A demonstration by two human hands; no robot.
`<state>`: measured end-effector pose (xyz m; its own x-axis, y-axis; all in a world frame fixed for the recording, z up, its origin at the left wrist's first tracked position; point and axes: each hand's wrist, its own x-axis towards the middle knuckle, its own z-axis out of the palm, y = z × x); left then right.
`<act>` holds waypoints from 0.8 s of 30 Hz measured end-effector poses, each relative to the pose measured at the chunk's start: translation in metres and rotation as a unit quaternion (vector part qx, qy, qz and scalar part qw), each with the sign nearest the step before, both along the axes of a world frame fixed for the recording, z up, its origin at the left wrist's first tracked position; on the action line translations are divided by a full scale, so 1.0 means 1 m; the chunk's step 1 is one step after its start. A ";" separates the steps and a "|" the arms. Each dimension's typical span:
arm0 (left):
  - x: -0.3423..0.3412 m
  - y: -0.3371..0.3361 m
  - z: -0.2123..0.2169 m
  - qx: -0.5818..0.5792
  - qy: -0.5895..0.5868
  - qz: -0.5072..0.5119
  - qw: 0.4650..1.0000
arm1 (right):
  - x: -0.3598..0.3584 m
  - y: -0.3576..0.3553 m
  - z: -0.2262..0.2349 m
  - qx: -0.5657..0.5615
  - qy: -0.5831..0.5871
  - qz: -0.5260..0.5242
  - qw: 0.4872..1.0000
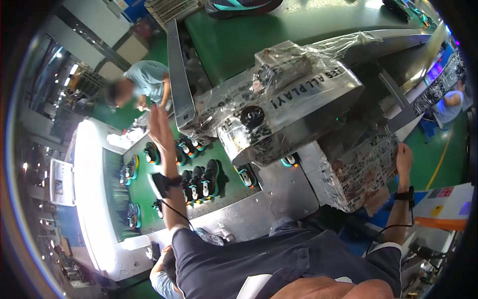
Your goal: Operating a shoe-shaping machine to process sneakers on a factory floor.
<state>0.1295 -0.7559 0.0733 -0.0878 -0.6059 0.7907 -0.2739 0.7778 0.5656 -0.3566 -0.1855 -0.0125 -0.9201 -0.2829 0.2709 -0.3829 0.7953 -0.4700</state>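
My left hand (160, 127) is flat, fingers spread, holding nothing, raised over the green belt (144, 192). Black sneakers (201, 180) lie just below-right of it. My right hand (404, 158) rests open on the wrapped machine (358, 169).

L hand (160, 127) open, raised; R hand (404, 157) low

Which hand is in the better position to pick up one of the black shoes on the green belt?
Probably the left hand: it is open and raised directly over the black shoes on the green belt. The right hand rests on the foil-wrapped machine, away from them.
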 end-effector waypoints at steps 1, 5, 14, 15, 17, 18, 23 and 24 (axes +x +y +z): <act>0.005 -0.014 0.054 0.061 -0.107 -0.004 0.992 | -0.009 -0.007 0.002 0.029 -0.037 0.039 0.998; -0.124 -0.026 0.178 0.008 -0.169 -0.164 0.972 | -0.005 -0.001 -0.010 0.007 -0.027 0.004 1.000; -0.350 -0.014 0.222 -0.175 -0.444 -0.168 0.863 | 0.015 -0.031 0.018 -0.057 -0.054 -0.053 0.996; -0.363 -0.002 0.224 -0.155 -0.486 -0.167 0.843 | 0.016 -0.030 0.019 -0.058 -0.074 -0.060 0.994; -0.378 0.011 0.219 -0.089 -0.527 -0.220 0.816 | 0.018 -0.030 0.017 -0.070 -0.073 -0.066 0.993; -0.374 0.023 0.222 -0.071 -0.575 -0.170 0.797 | 0.018 -0.029 0.017 -0.082 -0.067 -0.062 0.992; -0.307 -0.012 0.199 -0.383 -0.396 -0.126 0.825 | 0.016 -0.025 0.020 -0.090 -0.058 -0.064 0.992; -0.294 -0.031 0.190 -0.387 -0.391 -0.126 0.825 | 0.015 -0.025 0.020 -0.102 -0.048 -0.069 0.991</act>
<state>-0.1641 -0.7864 0.2634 -0.8013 0.1693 0.5737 -0.0941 0.9115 -0.4004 -0.3414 -0.2109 0.0078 -0.9707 -0.1003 0.2182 -0.2220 0.7217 -0.6556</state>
